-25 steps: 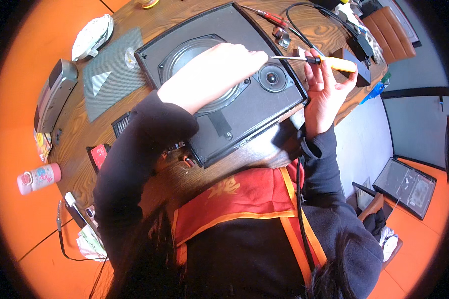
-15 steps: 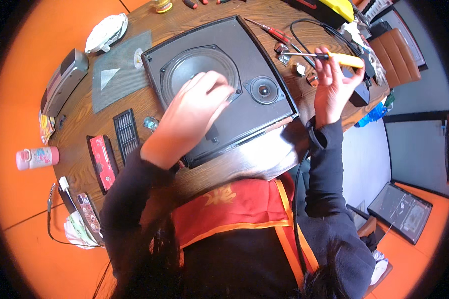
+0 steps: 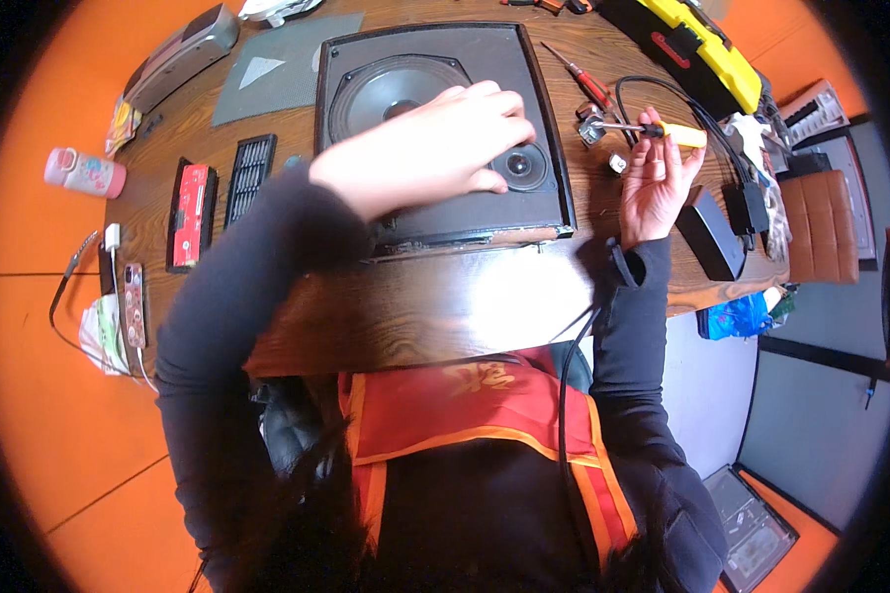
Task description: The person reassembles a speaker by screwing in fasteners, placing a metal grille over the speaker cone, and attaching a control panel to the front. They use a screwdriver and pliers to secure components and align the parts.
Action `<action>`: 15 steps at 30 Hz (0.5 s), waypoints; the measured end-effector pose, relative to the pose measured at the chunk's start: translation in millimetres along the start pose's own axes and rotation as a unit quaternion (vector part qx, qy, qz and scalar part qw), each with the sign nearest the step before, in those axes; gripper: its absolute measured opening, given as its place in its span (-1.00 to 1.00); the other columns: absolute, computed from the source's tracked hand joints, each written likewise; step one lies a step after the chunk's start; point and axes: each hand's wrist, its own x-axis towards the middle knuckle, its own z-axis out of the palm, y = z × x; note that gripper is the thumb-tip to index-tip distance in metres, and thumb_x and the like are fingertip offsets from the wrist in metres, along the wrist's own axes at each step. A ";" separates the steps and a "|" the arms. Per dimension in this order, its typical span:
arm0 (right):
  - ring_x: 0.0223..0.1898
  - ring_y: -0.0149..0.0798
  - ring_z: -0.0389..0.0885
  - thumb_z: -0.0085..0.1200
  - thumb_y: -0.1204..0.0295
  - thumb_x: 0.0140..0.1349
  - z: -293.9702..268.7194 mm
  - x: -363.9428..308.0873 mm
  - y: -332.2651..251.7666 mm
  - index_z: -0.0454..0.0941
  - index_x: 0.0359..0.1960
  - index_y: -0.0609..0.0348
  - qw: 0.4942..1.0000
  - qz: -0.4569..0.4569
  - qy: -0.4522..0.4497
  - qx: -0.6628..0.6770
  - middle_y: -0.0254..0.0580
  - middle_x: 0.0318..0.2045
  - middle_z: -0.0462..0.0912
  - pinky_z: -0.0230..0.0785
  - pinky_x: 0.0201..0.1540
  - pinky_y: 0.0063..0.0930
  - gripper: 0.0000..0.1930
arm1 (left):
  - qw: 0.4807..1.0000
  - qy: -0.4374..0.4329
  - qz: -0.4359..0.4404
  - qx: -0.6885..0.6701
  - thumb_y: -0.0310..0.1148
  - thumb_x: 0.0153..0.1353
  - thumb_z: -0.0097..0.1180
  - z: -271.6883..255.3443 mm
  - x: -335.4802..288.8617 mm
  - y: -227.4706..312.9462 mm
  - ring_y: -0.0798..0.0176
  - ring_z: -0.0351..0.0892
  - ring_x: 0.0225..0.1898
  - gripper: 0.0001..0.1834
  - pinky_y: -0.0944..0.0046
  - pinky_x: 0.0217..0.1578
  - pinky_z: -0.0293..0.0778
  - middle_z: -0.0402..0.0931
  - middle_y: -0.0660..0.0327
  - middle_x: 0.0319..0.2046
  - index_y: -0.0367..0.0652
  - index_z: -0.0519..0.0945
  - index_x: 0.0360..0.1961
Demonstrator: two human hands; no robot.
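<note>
A black speaker cabinet (image 3: 445,212) lies on its back on the wooden table, with a large woofer (image 3: 371,94) and a small tweeter (image 3: 521,166) in its front. My left hand (image 3: 455,143) reaches across it, between the two cones, back side up. Its thumb and curved fingers are apart beside the tweeter, with nothing visible in them; the palm side is hidden. To the right of the cabinet, my right hand (image 3: 658,173) is closed round a screwdriver (image 3: 680,134) with a yellow handle, palm up. The metal shaft points left, over small metal parts (image 3: 591,128).
A red-handled pen-like tool (image 3: 591,87) lies right of the cabinet. Farther right are a black cable (image 3: 677,84), a dark box (image 3: 710,232) and a yellow-black toolbox (image 3: 702,59). On the left: a bit case (image 3: 250,178), a red box (image 3: 192,217) and a mesh panel (image 3: 277,79).
My left hand has moved right across the cabinet, from the woofer toward the tweeter, and its fingers have spread. My right hand keeps the screwdriver. The whole view has shifted.
</note>
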 end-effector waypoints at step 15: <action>-0.06 -0.12 0.56 -0.09 0.54 0.28 -25.9 0.5 -16.5 0.07 0.14 -0.08 0.998 0.042 0.003 0.056 0.37 0.03 0.38 0.49 -0.38 -0.65 -0.55 | 0.982 -0.115 0.085 0.121 -0.51 -0.20 0.14 -16.7 32.3 15.5 -0.03 0.45 -0.12 -0.55 0.17 -0.06 0.40 0.42 -0.08 -0.20 -0.42 0.43 -0.19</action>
